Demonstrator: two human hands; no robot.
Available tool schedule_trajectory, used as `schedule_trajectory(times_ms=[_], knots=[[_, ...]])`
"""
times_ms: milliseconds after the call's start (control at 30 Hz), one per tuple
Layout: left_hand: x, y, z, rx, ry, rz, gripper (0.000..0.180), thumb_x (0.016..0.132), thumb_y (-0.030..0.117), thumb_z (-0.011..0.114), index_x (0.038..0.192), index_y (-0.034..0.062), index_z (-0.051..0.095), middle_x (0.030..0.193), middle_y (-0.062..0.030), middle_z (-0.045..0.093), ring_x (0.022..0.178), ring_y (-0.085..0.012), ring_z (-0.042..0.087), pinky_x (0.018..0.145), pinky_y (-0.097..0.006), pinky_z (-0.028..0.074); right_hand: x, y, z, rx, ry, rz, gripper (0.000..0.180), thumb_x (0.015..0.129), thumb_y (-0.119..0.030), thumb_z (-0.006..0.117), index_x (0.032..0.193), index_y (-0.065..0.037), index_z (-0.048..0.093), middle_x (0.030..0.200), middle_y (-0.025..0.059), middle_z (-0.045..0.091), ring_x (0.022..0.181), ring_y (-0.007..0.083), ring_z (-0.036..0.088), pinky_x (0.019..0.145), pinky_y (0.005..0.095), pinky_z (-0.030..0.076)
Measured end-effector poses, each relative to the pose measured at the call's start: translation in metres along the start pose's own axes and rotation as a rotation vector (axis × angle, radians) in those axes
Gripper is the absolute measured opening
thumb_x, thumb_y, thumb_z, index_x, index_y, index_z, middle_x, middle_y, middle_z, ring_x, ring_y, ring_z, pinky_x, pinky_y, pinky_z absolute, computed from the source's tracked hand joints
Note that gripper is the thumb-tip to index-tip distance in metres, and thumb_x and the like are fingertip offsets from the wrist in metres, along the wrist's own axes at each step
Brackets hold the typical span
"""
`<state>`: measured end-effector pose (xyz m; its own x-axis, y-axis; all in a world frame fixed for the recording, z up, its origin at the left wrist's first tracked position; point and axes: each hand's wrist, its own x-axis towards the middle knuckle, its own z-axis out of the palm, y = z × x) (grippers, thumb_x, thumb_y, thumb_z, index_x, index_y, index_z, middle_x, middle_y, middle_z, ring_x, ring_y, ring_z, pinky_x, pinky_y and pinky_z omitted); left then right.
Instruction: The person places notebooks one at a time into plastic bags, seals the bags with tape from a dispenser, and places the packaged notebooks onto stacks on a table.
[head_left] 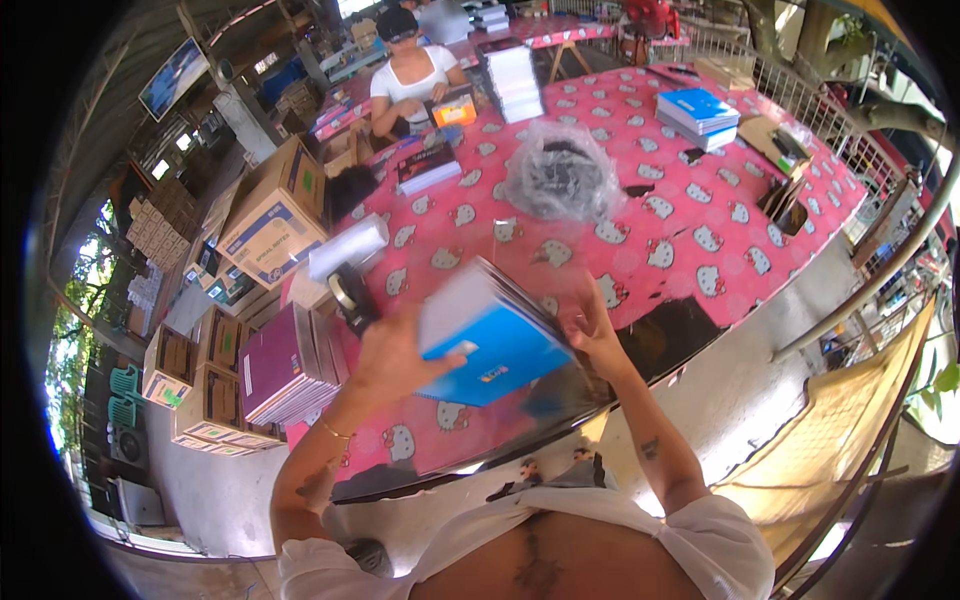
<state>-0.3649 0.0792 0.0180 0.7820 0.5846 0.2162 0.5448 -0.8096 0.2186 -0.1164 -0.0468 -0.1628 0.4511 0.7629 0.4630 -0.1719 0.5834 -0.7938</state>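
A stack of blue spiral notebooks [495, 350] is held tilted above the near part of the table. My left hand [392, 352] grips its left side, with the thumb across the blue cover. At the stack's right edge, my right hand [592, 325] is closed, its fingers partly smeared by motion. Something see-through, like clear plastic, shows faintly near that hand, but what it pinches is too blurred to name. A black tape dispenser [352, 300] is just beyond my left hand, next to a white plastic-wrapped bundle [348, 247].
A pink patterned cloth [470, 215] covers the table. On it are crumpled clear plastic [563, 172], blue notebooks [697, 117], dark-covered books [428, 168] and a tall stack [513, 82]. Purple notebooks [290, 365] and cardboard boxes [275, 210] stand left. A person [415, 75] works across the table.
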Motion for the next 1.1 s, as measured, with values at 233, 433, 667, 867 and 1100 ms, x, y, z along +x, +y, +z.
schedule_trajectory(times_ms=[233,433,667,867,1100], knots=[[-0.039,-0.110,0.118,-1.212,0.047,-0.749,0.065,0.077,0.040,0.084,0.120,-0.0021,0.062,0.106,-0.0140,0.071,0.091,-0.0228,0.069,0.079,-0.036,0.056,-0.036,0.034,0.022,0.175,0.117,0.808,0.048,0.089,-0.033,0.073,0.123,-0.003,0.059,0.116,0.0080,0.064,0.109,0.0190,0.061,0.095,0.0372,0.050],[-0.013,-0.150,0.204,-1.160,-0.107,-0.769,0.066,0.077,0.052,0.080,0.116,-0.0001,0.068,0.109,-0.0141,0.071,0.094,-0.0231,0.069,0.079,-0.036,0.055,0.007,0.040,0.001,-0.032,0.156,0.877,0.042,0.086,-0.030,0.075,0.112,0.002,0.065,0.103,0.0099,0.069,0.092,0.0193,0.067,0.085,0.0341,0.053],[0.009,-0.139,0.194,-0.835,-0.053,-0.660,0.061,0.078,0.054,0.077,0.107,0.0006,0.072,0.096,-0.0134,0.074,0.089,-0.0230,0.071,0.076,-0.036,0.054,0.012,0.088,-0.024,-0.252,0.231,0.902,0.025,0.089,-0.021,0.074,0.103,-0.002,0.066,0.090,0.0030,0.068,0.077,0.0126,0.066,0.068,0.0265,0.053],[0.010,-0.150,0.192,-0.829,-0.145,-0.662,0.061,0.082,0.055,0.073,0.111,0.0011,0.071,0.102,-0.0137,0.073,0.095,-0.0235,0.070,0.081,-0.035,0.053,0.010,0.096,-0.030,-0.392,0.260,0.871,0.048,0.081,-0.035,0.081,0.108,0.003,0.068,0.094,0.0094,0.071,0.084,0.0180,0.067,0.079,0.0331,0.052],[-0.154,-0.188,0.188,-0.612,-0.217,-0.180,0.027,0.084,0.031,0.074,0.093,0.0071,0.067,0.089,-0.0087,0.065,0.084,-0.0232,0.062,0.077,-0.036,0.048,-0.088,0.031,0.018,-0.928,-0.605,0.167,0.033,0.065,-0.022,0.087,0.087,-0.011,0.064,0.086,0.0073,0.062,0.098,0.0295,0.061,0.080,0.0383,0.049]])
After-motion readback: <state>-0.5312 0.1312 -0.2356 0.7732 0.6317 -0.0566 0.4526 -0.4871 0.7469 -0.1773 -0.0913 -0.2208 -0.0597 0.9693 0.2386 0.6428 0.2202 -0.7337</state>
